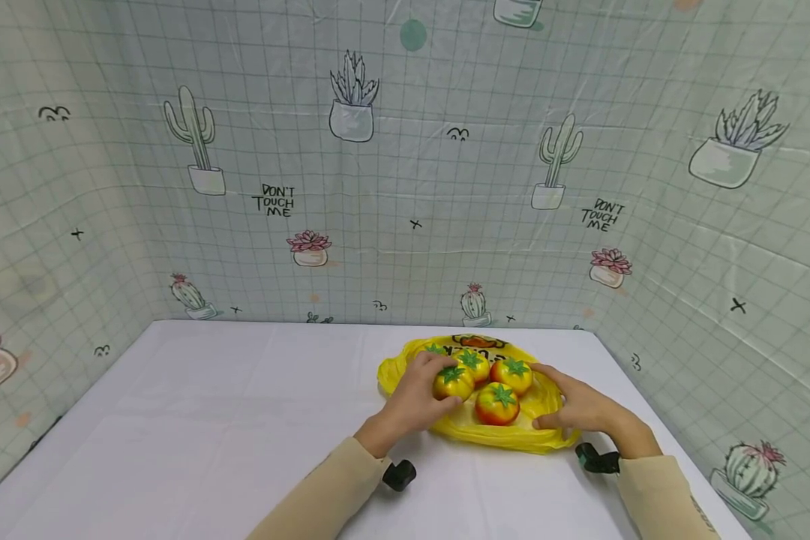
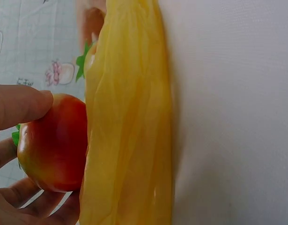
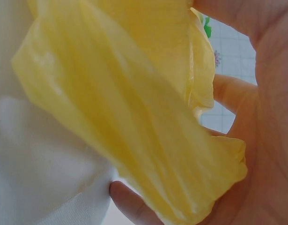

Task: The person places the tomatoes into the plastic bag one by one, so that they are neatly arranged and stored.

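Several red-and-yellow tomatoes (image 1: 497, 406) with green leafy tops sit on a flattened yellow plastic bag (image 1: 506, 437), right of the table's middle. My left hand (image 1: 415, 394) holds the tomato at the left front (image 1: 451, 385). In the left wrist view, the thumb presses on that tomato (image 2: 59, 145) and the fingers curve beneath it, beside the bag's yellow side (image 2: 129, 117). At the bag's right edge is my right hand (image 1: 590, 405), thumb and fingers spread apart. The right wrist view has loose yellow plastic (image 3: 120, 103) lying against the palm.
A white cloth covers the table (image 1: 243, 420). Behind it and at both sides hangs a grid-patterned curtain (image 1: 378, 180) printed with potted plants. Dark wrist cameras, the left one (image 1: 400, 475) and the right one (image 1: 597, 459), sit at the beige sleeves.
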`<act>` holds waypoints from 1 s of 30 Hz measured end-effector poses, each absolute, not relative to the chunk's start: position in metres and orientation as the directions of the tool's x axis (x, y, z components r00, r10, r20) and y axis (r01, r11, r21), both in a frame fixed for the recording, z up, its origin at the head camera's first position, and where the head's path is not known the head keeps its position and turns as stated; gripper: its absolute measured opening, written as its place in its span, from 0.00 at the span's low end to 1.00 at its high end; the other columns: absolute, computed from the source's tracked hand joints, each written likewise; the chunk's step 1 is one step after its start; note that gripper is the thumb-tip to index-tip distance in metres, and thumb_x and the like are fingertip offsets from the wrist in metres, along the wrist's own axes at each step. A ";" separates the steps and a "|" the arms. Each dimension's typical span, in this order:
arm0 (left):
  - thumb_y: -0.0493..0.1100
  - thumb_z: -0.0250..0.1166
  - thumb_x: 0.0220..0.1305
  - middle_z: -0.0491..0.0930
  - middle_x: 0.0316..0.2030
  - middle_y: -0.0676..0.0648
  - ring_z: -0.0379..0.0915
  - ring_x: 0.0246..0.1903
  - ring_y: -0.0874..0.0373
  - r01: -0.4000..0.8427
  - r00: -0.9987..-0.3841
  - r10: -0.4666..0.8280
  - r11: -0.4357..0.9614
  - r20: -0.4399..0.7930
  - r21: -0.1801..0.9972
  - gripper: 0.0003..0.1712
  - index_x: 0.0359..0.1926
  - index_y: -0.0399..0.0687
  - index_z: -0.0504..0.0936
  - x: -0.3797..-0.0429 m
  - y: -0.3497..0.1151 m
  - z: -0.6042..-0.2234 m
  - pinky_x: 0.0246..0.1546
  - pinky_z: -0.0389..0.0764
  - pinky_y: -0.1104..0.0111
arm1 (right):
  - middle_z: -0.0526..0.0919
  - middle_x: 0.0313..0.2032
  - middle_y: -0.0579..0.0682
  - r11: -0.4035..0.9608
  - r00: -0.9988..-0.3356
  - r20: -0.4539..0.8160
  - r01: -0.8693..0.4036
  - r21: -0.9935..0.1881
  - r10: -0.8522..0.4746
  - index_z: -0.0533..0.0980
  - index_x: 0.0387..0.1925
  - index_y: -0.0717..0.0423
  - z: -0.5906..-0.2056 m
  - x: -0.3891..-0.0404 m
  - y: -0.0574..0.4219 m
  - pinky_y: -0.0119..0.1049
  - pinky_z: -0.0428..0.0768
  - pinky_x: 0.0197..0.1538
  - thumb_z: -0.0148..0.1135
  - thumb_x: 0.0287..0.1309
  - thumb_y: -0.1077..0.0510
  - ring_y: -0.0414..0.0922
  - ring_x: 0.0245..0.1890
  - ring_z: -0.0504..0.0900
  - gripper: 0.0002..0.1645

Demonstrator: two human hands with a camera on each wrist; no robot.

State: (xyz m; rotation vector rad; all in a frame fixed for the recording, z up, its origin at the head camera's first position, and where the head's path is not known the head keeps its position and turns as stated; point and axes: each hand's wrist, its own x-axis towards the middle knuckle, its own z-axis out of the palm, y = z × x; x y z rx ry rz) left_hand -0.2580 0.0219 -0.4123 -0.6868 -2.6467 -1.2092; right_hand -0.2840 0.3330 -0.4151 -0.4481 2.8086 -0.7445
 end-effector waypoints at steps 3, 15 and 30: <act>0.46 0.69 0.56 0.66 0.55 0.47 0.67 0.53 0.53 0.458 -0.888 0.340 0.573 0.311 0.680 0.30 0.60 0.52 0.73 -0.258 0.024 -0.413 0.55 0.74 0.61 | 0.59 0.68 0.65 0.827 -0.933 -0.113 -0.241 -0.508 -0.341 0.54 0.71 0.49 -0.415 -0.284 0.332 0.70 0.58 0.59 0.74 0.39 0.41 0.68 0.64 0.59 0.60; 0.45 0.67 0.56 0.66 0.53 0.47 0.66 0.52 0.54 0.470 -0.882 0.353 0.602 0.313 0.646 0.29 0.59 0.50 0.73 -0.263 0.031 -0.425 0.54 0.74 0.61 | 0.59 0.68 0.66 0.824 -0.933 -0.106 -0.245 -0.512 -0.344 0.54 0.71 0.50 -0.414 -0.283 0.333 0.70 0.58 0.59 0.74 0.39 0.42 0.68 0.64 0.59 0.60; 0.47 0.67 0.57 0.66 0.52 0.48 0.66 0.52 0.55 0.450 -0.893 0.344 0.649 0.291 0.613 0.28 0.59 0.50 0.73 -0.261 0.032 -0.429 0.55 0.73 0.62 | 0.59 0.67 0.65 0.820 -0.931 -0.102 -0.251 -0.515 -0.349 0.54 0.71 0.50 -0.416 -0.285 0.334 0.70 0.58 0.59 0.75 0.39 0.42 0.67 0.64 0.60 0.60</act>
